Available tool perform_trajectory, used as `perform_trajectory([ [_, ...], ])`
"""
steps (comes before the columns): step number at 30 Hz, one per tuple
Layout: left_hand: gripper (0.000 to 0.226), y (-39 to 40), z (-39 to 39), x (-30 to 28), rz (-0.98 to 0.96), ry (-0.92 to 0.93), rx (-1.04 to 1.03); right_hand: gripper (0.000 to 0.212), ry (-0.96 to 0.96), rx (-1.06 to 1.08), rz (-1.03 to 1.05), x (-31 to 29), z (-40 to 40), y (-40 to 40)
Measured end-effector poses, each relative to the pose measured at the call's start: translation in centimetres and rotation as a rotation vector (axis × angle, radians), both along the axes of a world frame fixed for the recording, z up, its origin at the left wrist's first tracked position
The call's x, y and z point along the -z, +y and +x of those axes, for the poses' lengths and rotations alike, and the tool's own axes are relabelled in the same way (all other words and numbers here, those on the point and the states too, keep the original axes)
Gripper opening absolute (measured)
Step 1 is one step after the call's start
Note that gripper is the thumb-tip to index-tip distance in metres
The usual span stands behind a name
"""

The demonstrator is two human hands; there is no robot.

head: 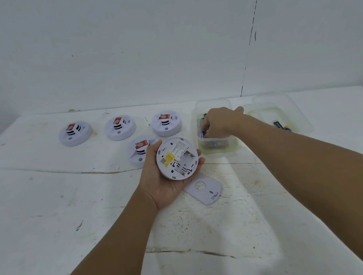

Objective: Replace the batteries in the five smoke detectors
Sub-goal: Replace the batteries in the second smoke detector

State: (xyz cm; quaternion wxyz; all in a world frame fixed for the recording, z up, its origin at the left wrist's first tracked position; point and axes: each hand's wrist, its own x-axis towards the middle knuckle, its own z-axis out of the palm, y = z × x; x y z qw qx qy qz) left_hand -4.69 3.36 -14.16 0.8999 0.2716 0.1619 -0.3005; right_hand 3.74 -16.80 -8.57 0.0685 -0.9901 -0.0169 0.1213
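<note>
Reaching with our right hand into the near clear tub, we have the fingers curled down among the fresh batteries, apparently pinching one (the grip itself is hidden behind the knuckles, so which cell is held we cannot tell). Our left hand cradles the open smoke detector palm-up, back side facing us, fingers wrapped around its rim, empty battery bay exposed on its right half. Key relation: the bay lies just down-left of the tub, near the right hand, and its long axis seems to run diagonally, upper-right to lower-left, so we judge the picked cell must be turned to match that line before seating. The detached cover lies flat on the worktop just below the left hand. Four more detectors sit face-up behind: three in a row and one partly hidden by the left hand. A second tub far right holds a couple of batteries, likely spent ones.
</note>
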Motion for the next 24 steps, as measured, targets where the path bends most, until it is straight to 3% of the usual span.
perform_trajectory([
  [7, 0.071, 0.0, 0.1, 0.2, -0.024, -0.007, -0.002, 0.015, -0.043, 0.009, 0.083, 0.1, -0.3, 0.0],
  [13, 0.071, 0.2, 0.3, 0.4, -0.021, -0.018, -0.003, 0.018, -0.125, 0.038, 0.276, 0.2, -1.0, 0.0],
  [20, 0.07, 0.1, 0.3, 0.5, -0.045, -0.017, 0.0, 0.025, -0.551, 0.09, 0.684, -0.5, -2.8, 1.3],
  [24, 0.067, 0.0, 0.2, 0.5, -0.042, -0.015, -0.022, 0.031, -0.593, -0.04, 0.763, -0.6, -5.9, 3.1],
])
